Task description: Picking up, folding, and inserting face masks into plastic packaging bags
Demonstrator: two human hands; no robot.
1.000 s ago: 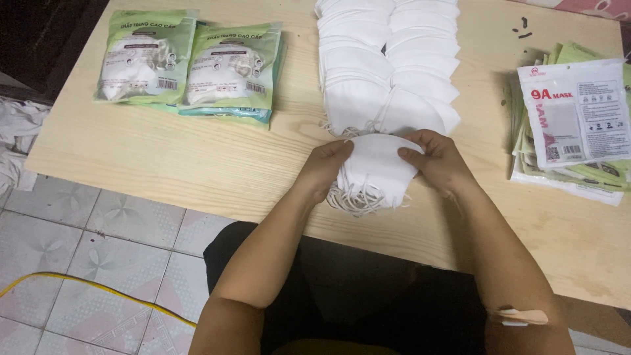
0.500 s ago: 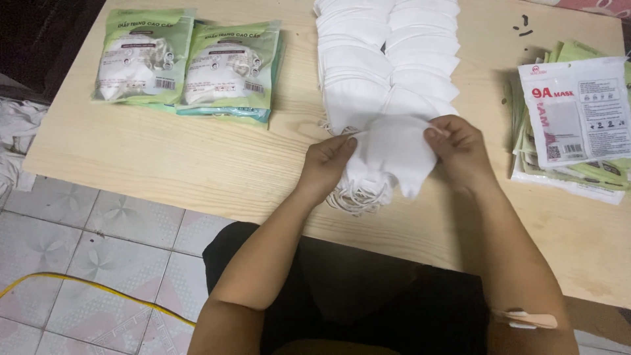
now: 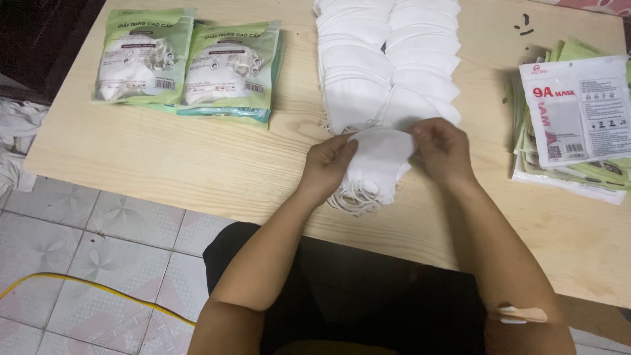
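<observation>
Lying at far left on the pale, grained wooden table [image 3: 164,158]: two glossy green packets [image 3: 187,62] side by side, each stuffed plump with white masks behind a clear window, the right one stacked on a further packet. Spreading beyond the table edge at lower left: grey patterned floor tiles [image 3: 98,250], crossed by a thin yellow cable [image 3: 85,281], with crumpled white cloth [image 3: 14,141] at the frame's left border.

Running down the table's middle from the top edge: two overlapping rows of loose white masks [image 3: 388,59], soft, matte, folded flat into rounded wedge shapes, upper ends cut off by the frame.

Gripping a small stack of white masks [image 3: 374,164] just below those rows, near the table's front edge: left hand [image 3: 328,164] with fingers curled narrowly, thumb and fingertips pinching the stack's left edge; right hand [image 3: 444,151] likewise closed down, fingers pinching the top right corner. Held between both hands, tilted, lower part hanging toward the wood; thin white ear loops bunched in a tangle under it. Number of masks in the stack hard to make out; undersides of the fingers hidden behind the fabric.

Resting at right: a fanned pile of flat, empty packets [image 3: 572,131], green and white, slick and shiny, right edge cut off. Showing above it on the wood: a few small dark marks [image 3: 524,25]. Stuck low on the right forearm: a pale adhesive strip [image 3: 519,314].
</observation>
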